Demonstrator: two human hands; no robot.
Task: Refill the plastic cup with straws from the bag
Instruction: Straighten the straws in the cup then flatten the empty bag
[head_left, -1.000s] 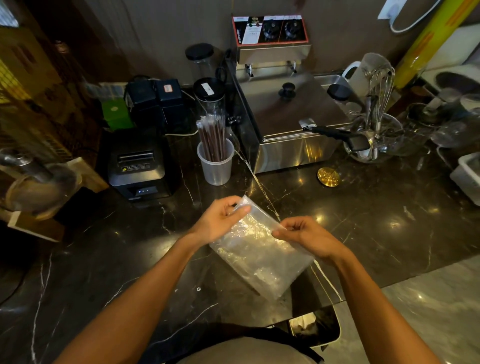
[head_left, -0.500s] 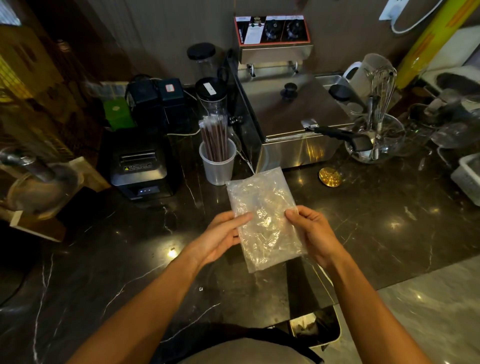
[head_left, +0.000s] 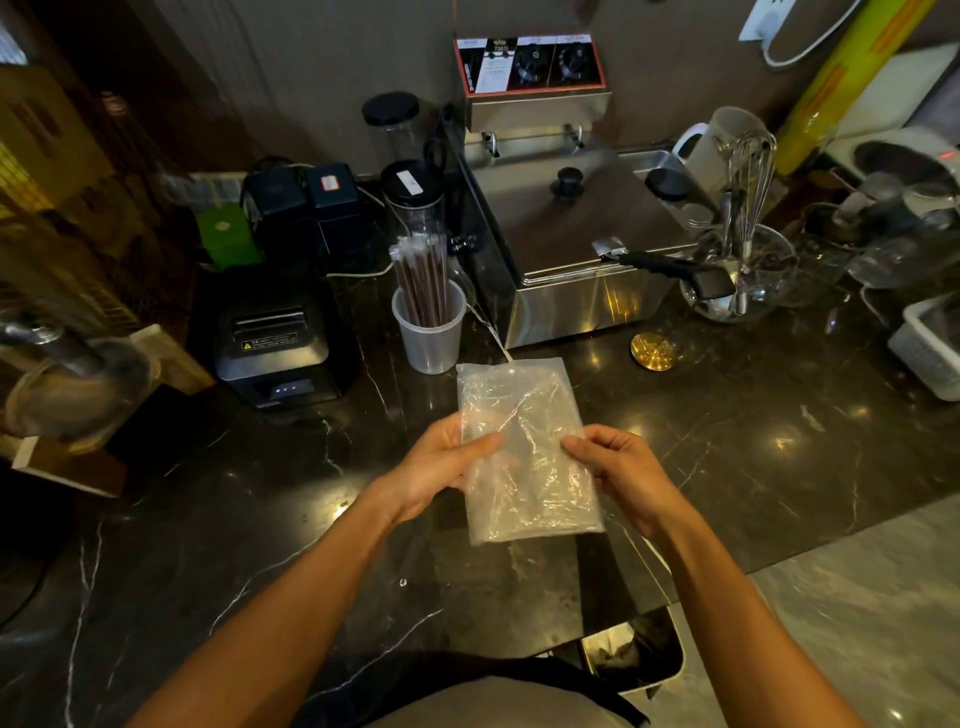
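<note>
A clear plastic bag (head_left: 524, 441) is held flat and upright-lengthwise above the dark marble counter (head_left: 727, 426); I see no straws inside it. My left hand (head_left: 441, 462) pinches its left edge and my right hand (head_left: 618, 467) pinches its right edge. Just beyond the bag's far end stands the translucent plastic cup (head_left: 430, 340), holding a bundle of dark wrapped straws (head_left: 422, 278) that stick up well above its rim.
A steel fryer (head_left: 576, 234) sits right of the cup. A black receipt printer (head_left: 275, 338) stands to its left, with black-lidded jars (head_left: 413, 200) behind. A glass bowl with a whisk (head_left: 743, 270), a gold disc (head_left: 653, 352) and a white basket (head_left: 930, 348) lie to the right.
The bag was turned from slanting across the counter to lengthwise, pointing toward the cup, and both hands shifted their grip to its long edges.
</note>
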